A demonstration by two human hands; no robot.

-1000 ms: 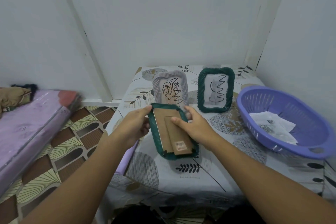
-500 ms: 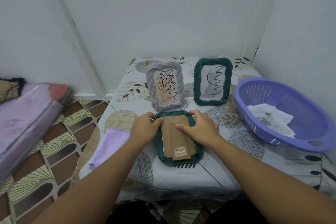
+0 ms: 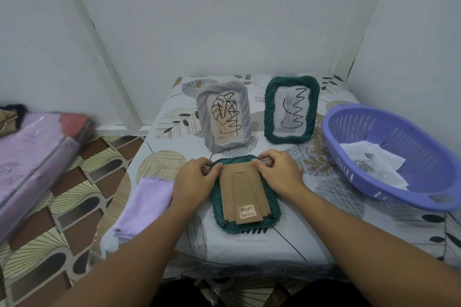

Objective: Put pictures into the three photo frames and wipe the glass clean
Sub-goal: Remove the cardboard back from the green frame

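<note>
With the purple cloth (image 3: 144, 204) at your left, your left hand (image 3: 193, 183) and right hand (image 3: 279, 173) curl on the top corners of the face-down green frame (image 3: 245, 194) at the table's middle; light, rigid, glass-fronted, so hold its rim.

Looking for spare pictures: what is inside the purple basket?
Inside the purple basket lie white paper sheets, at least one with a dark printed drawing. How many are stacked, and anything beneath them, is hidden.
</note>
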